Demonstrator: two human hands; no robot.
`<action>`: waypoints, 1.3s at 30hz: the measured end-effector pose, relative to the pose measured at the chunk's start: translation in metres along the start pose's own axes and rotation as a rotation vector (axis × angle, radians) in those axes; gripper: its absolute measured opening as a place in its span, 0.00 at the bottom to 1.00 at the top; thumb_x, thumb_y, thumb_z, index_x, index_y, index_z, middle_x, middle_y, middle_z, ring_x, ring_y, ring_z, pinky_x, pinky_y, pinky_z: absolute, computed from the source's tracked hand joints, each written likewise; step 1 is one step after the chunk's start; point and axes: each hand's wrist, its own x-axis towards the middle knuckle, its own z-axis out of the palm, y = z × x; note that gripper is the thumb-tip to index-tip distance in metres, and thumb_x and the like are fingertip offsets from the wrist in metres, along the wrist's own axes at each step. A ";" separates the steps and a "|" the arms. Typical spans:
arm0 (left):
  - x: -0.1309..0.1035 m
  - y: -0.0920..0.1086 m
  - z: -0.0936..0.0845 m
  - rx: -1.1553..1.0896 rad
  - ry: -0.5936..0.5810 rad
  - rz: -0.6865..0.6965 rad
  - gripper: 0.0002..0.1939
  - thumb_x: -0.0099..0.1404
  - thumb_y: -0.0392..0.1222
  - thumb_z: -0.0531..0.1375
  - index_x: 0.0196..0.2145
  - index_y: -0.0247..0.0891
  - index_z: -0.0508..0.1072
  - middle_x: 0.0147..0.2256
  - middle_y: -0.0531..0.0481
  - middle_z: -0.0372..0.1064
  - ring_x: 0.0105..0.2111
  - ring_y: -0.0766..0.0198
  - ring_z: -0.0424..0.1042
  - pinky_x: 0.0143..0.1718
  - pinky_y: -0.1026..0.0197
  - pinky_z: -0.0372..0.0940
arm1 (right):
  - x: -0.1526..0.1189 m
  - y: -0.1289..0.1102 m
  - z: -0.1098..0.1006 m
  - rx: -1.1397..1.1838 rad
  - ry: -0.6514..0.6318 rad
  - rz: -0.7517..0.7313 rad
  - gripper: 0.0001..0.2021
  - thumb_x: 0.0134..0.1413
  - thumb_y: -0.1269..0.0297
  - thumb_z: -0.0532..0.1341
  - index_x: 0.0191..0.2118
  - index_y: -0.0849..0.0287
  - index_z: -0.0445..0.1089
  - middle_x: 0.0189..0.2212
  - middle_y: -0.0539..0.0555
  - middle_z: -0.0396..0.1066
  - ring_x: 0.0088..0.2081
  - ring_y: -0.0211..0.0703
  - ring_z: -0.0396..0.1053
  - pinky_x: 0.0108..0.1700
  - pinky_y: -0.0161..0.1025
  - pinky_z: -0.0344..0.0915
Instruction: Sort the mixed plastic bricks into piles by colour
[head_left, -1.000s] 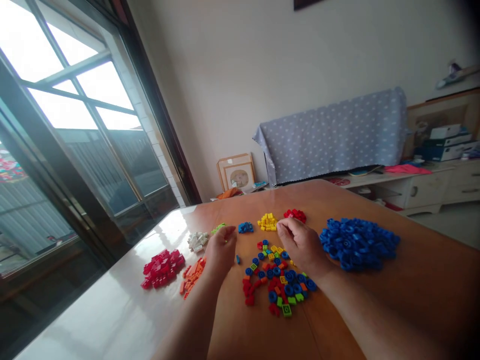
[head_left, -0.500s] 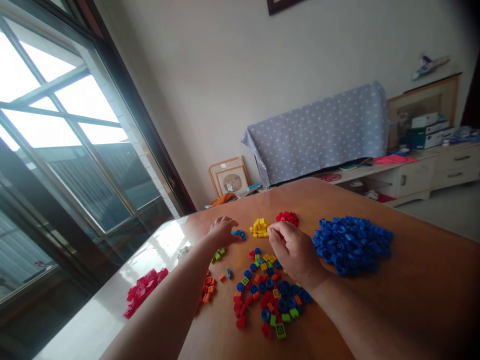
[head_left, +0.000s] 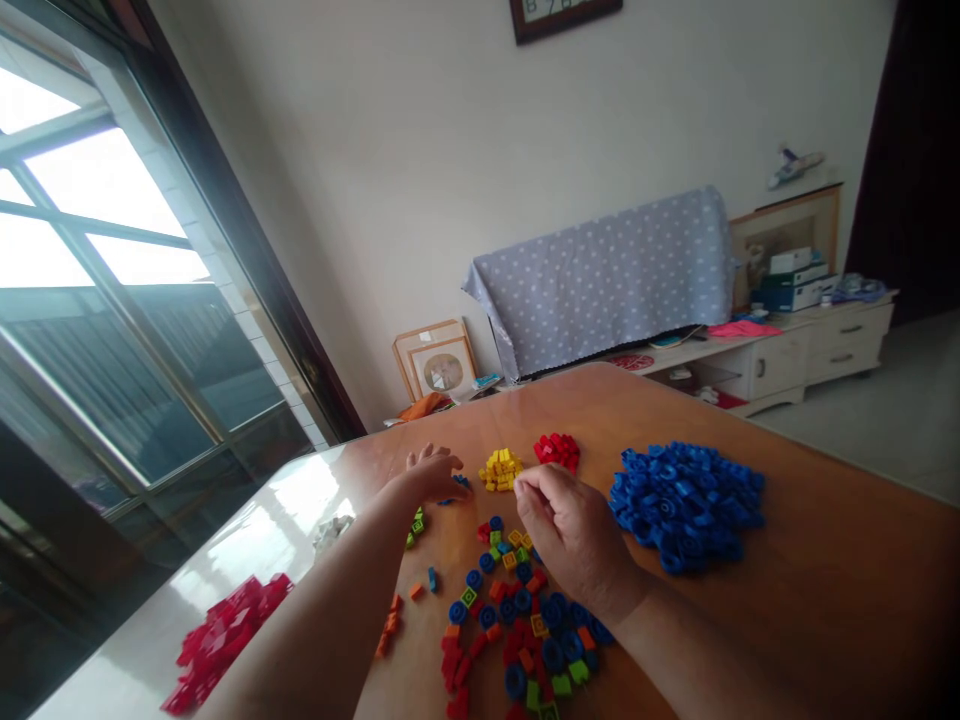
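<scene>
My left hand (head_left: 435,474) reaches over the small group of light blue bricks (head_left: 459,486), its fingers stretched out and partly covering them. Nothing shows in that hand. My right hand (head_left: 574,530) is closed, thumb against curled fingers, above the mixed pile of toy bricks (head_left: 523,605). Whatever it may hold is hidden. Just beyond it lie a yellow brick pile (head_left: 500,470) and a red brick pile (head_left: 556,450). Green bricks (head_left: 416,527) and orange bricks (head_left: 389,628) sit beside my left forearm, partly hidden by it.
A large blue brick heap (head_left: 686,505) stands on the right of the brown table (head_left: 832,540). Pink-red bricks (head_left: 229,640) and whitish pieces (head_left: 331,533) lie at the left. One orange brick (head_left: 417,592) and a blue brick (head_left: 433,579) lie apart. Behind is a low cabinet (head_left: 780,360).
The view has shifted, so the table and piles sit further left and lower. My left hand has lowered onto the light blue bricks. My right hand stays closed above the mixed pile.
</scene>
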 end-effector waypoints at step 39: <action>-0.048 0.032 -0.019 -0.148 0.143 0.213 0.17 0.54 0.34 0.59 0.39 0.48 0.80 0.40 0.52 0.78 0.48 0.55 0.70 0.55 0.56 0.61 | 0.001 -0.002 -0.005 0.000 0.012 -0.028 0.09 0.65 0.65 0.53 0.35 0.56 0.68 0.28 0.53 0.68 0.33 0.43 0.67 0.37 0.37 0.61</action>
